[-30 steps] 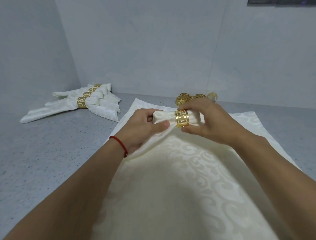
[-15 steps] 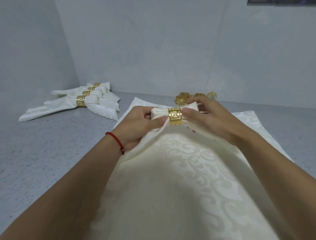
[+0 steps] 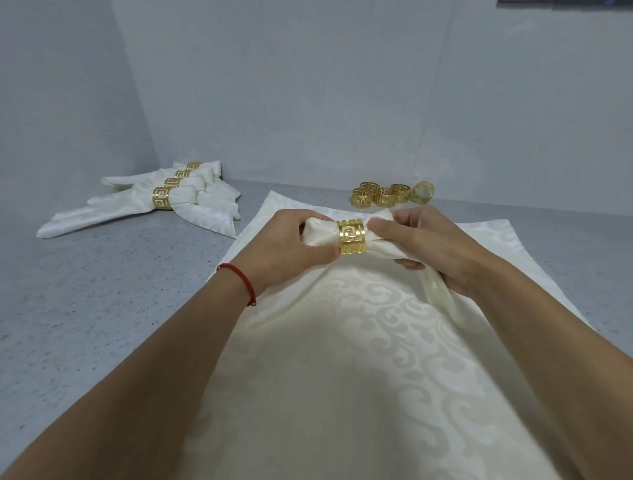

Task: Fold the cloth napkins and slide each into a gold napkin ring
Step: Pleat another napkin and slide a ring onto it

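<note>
You are holding the gathered napkin [image 3: 317,231] above the table with your left hand [image 3: 284,248] while your right hand [image 3: 428,246] is gripping its other side, with the gold ring [image 3: 351,237] sitting between them; next, probably pull it to the middle.

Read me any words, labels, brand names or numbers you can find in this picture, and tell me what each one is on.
No readable text anywhere.
gold napkin ring on the held napkin: only a cut-out key pattern, no letters.
spare rings on the counter: same pattern, no writing.
finished napkins: woven scrolls, no label visible.
dark strip at the top edge: cropped, nothing legible.
</note>
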